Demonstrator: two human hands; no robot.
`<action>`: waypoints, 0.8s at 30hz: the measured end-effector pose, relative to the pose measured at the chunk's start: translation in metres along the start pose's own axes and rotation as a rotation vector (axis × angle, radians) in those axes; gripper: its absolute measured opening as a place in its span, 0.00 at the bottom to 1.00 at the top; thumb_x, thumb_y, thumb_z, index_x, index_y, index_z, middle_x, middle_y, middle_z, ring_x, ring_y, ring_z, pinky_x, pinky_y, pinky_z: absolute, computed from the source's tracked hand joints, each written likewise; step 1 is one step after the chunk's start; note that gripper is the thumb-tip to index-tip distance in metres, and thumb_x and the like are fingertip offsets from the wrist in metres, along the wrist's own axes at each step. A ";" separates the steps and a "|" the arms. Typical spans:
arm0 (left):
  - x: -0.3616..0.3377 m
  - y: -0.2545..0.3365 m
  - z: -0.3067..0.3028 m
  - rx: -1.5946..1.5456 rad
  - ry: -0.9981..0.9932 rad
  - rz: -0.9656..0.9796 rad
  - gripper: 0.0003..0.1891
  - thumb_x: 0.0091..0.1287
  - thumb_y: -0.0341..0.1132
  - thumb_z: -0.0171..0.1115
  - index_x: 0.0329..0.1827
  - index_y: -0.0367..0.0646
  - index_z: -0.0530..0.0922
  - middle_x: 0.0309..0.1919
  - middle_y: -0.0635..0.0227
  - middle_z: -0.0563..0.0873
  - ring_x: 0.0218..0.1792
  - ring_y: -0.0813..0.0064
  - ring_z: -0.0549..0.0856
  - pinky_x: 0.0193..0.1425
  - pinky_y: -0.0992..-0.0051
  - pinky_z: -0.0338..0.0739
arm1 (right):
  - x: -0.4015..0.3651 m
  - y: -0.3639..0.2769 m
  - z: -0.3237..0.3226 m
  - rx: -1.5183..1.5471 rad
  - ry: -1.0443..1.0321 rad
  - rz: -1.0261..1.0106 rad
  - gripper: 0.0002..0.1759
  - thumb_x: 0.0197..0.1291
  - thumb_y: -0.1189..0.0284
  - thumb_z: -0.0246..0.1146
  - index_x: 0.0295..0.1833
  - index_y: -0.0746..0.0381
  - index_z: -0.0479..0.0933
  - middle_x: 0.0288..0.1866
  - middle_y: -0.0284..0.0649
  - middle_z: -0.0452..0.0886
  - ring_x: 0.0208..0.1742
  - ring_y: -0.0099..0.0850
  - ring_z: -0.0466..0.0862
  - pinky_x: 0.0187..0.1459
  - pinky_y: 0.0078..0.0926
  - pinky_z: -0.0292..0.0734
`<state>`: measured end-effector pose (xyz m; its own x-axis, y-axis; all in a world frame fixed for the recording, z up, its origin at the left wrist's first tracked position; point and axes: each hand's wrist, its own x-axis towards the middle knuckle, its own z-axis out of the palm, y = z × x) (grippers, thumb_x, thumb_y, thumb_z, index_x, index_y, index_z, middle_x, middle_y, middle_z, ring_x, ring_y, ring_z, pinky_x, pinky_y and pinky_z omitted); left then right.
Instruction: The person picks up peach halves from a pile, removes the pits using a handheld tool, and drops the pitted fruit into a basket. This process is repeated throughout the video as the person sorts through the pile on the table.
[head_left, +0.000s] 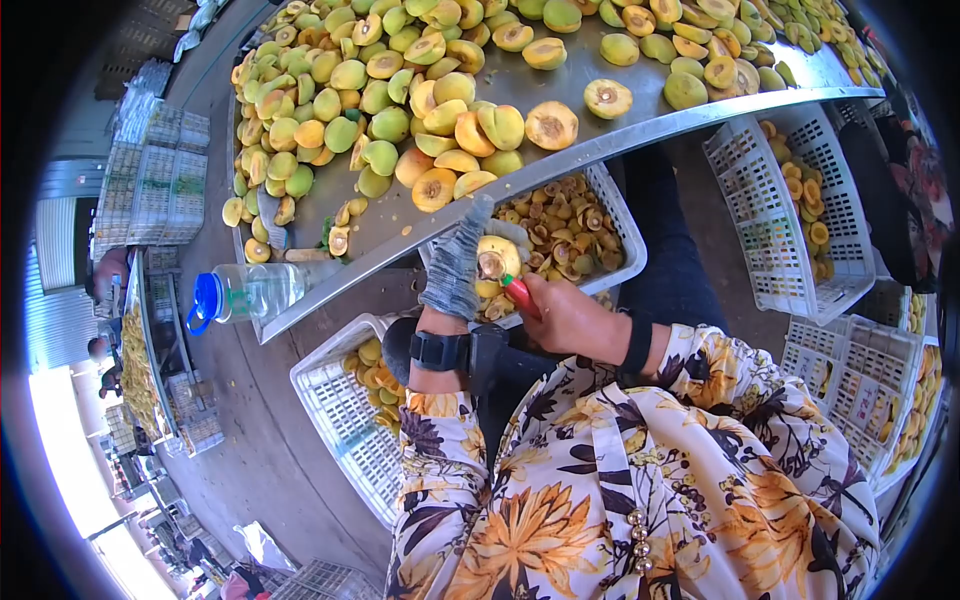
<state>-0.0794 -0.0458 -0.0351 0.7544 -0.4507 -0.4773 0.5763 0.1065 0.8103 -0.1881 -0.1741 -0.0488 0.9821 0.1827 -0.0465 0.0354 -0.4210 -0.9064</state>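
Note:
My left hand [452, 268], in a grey knit glove, is closed around a yellow peach half [497, 250] with its brown centre facing up. In my bare right hand [580, 318] is a small tool with a red handle and green collar [521, 297]; its tip meets the peach half, and its working end is too small to make out. Directly beyond my hands, a white crate [632, 235] contains many brownish peach pieces and pits. A metal table [385, 205] in front carries a large heap of yellow-green peach halves [390, 110].
A water bottle with a blue cap [262, 292] lies at the table's left corner. White crates of fruit stand by my left leg [335, 400] and at right [745, 195]. Stacked crates [850, 375] are beside me. Another person's patterned sleeve [925, 175] shows far right.

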 end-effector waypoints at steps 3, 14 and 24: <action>-0.005 -0.004 -0.003 -0.226 -0.057 0.154 0.25 0.66 0.53 0.50 0.49 0.37 0.71 0.33 0.54 0.82 0.32 0.63 0.83 0.36 0.67 0.82 | 0.011 0.000 -0.017 -0.024 -0.028 -0.063 0.10 0.49 0.78 0.58 0.38 0.69 0.69 0.20 0.54 0.74 0.25 0.51 0.78 0.26 0.38 0.71; -0.012 -0.022 0.007 -0.381 0.343 0.170 0.16 0.65 0.47 0.54 0.43 0.44 0.75 0.30 0.63 0.82 0.29 0.69 0.83 0.35 0.69 0.81 | 0.010 -0.013 -0.008 -0.141 -0.059 -0.043 0.08 0.46 0.79 0.58 0.33 0.70 0.69 0.24 0.56 0.75 0.29 0.52 0.78 0.29 0.40 0.73; -0.013 -0.019 0.001 -0.207 0.126 0.177 0.15 0.61 0.45 0.59 0.36 0.41 0.75 0.27 0.62 0.80 0.26 0.66 0.82 0.29 0.68 0.80 | 0.008 -0.019 -0.011 0.423 -0.341 0.239 0.04 0.52 0.77 0.55 0.34 0.65 0.67 0.18 0.40 0.71 0.15 0.28 0.71 0.18 0.26 0.68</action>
<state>-0.1004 -0.0423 -0.0436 0.8746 -0.2965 -0.3837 0.4742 0.3576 0.8045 -0.1787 -0.1741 -0.0277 0.8362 0.4311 -0.3389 -0.3253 -0.1075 -0.9395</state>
